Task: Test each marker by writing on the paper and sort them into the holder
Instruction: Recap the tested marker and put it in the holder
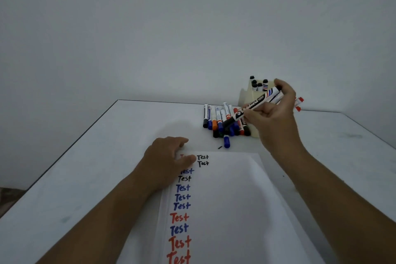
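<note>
You are partway through the job. The paper (pixel 225 199) lies on the table (pixel 96 167) in front of you, and a long row of the word "Test" runs down its left side in red, blue and black, with two more black ones at the top of a new row. So you have tried a lot of markers already

Your right hand (pixel 276 113) is up in the air, just in front of the holder (pixel 246 96). Its fingers pinch a black marker (pixel 250 108) around the middle. The marker is tilted, with its dark cap end pointing down toward the pile and its back end up by the holder. It looks capped, so I think it is on its way into the holder, but I cannot be sure

Your left hand (pixel 169 158) rests on the top left corner of the paper with its fingers loosely bent, holding the sheet still. It grips nothing

The holder sits at the far side of the table. A few black markers stand in its back part, and some red caps peek out behind your right hand

A pile (pixel 225 120) of markers lies just left of the holder, blue, black, red and orange. One blue marker (pixel 226 141) sits a little apart, nearer the paper. All of these look like they are left to test and sort, so you have many more to go
</note>
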Demonstrator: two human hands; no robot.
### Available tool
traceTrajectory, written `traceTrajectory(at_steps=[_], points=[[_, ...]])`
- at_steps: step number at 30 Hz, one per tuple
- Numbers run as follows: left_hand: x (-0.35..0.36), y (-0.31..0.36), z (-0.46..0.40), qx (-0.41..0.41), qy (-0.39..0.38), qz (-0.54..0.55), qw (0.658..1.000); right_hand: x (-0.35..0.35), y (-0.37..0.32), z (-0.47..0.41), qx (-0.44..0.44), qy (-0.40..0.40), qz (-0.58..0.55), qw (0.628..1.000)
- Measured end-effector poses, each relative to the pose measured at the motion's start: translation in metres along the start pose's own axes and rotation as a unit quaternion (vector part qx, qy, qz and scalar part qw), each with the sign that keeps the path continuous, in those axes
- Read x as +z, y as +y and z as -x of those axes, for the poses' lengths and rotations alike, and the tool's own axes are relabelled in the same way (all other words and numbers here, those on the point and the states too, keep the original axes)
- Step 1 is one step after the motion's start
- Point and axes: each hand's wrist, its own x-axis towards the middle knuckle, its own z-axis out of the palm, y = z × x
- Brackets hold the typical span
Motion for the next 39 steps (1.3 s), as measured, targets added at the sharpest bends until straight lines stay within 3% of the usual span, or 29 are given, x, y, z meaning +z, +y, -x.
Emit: traceTrajectory(at_steps=[3,10,20,27,32,35,39], points=[[0.003,-0.002,-0.001,0.003,-0.001,-0.027,1.000,-0.016,-0.009,-0.028,-0.029,0.010,0.053,0.998],[0.004,-0.003,-0.002,-0.004,-0.010,-0.022,1.000,-0.054,-0.020,-0.113,-0.077,0.121,0.228,0.963],[0.006,-0.001,-0.003,-0.008,-0.005,-0.016,1.000,-0.043,0.011,-0.150,-0.121,0.109,0.341,0.926],[0.005,0.000,-0.002,-0.005,-0.006,-0.017,1.000,-0.041,0.026,-0.159,0.010,0.012,0.464,0.886],[0.005,0.001,-0.002,-0.006,-0.006,-0.018,1.000,-0.016,0.018,-0.147,-0.117,-0.040,0.507,0.853],[0.004,0.002,-0.002,-0.008,-0.004,-0.017,1.000,0.008,0.019,-0.133,-0.180,-0.168,0.519,0.818],[0.004,0.001,-0.002,-0.007,-0.002,-0.010,1.000,0.042,0.029,-0.104,-0.133,-0.347,0.547,0.750]])
